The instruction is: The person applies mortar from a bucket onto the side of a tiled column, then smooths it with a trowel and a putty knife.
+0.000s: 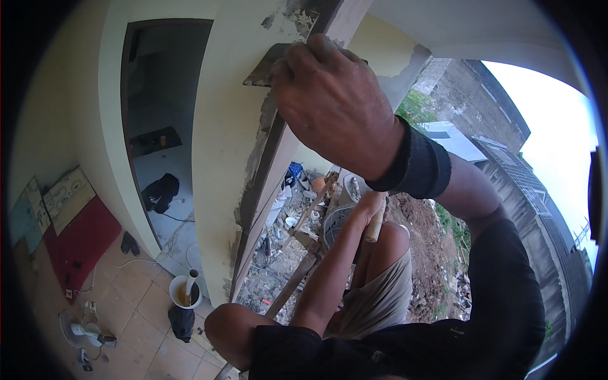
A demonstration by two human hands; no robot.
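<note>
My right hand (335, 104), with a black band at the wrist, is raised and closed on a scraper with a flat dark blade (265, 68). The blade lies against the cream wall (218, 139) beside a dark frame edge (269, 142), where rough grey patches run down the wall. Lower down, my left hand (370, 206) closes around a pale wooden handle (375, 229) close to my bent knee. What the handle belongs to is hidden behind my right wrist, as are some left fingers.
Below is rubble (278, 278) with wooden poles (294, 285) and a dark bucket (335, 221). On the tiled floor (142, 316) at left stand a white bucket (179, 292) and a fan (88, 329). A red board (82, 244) leans by the wall, near a doorway (164, 95).
</note>
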